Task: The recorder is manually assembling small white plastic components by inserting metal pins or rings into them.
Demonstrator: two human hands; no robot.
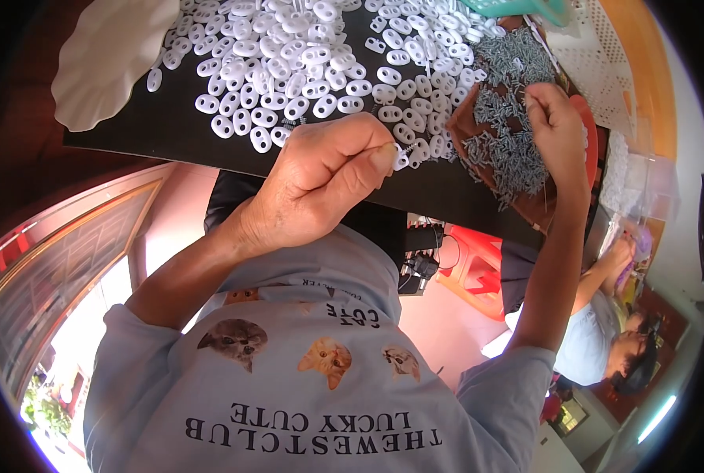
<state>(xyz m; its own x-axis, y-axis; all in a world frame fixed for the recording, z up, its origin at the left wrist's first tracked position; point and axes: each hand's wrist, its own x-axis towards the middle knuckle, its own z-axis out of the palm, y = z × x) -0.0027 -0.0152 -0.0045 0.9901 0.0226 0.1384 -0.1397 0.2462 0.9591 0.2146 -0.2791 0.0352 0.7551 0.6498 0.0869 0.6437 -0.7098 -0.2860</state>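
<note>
Possibly, springs heaped so densely could tangle at the right hand, its grip unclear, while left of them the left hand pinches a white toggle.

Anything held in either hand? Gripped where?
Left hand: apparently a small white piece, its near end between thumb and forefinger. Right hand: at the grey springs; whether it holds one can't be told.

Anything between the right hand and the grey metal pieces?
Nothing visible: the right hand is at the right side of the grey metal pieces, with no object seen between. The left hand is well to the left, off that path. Whether the right fingertips touch the pieces is unclear.
</note>
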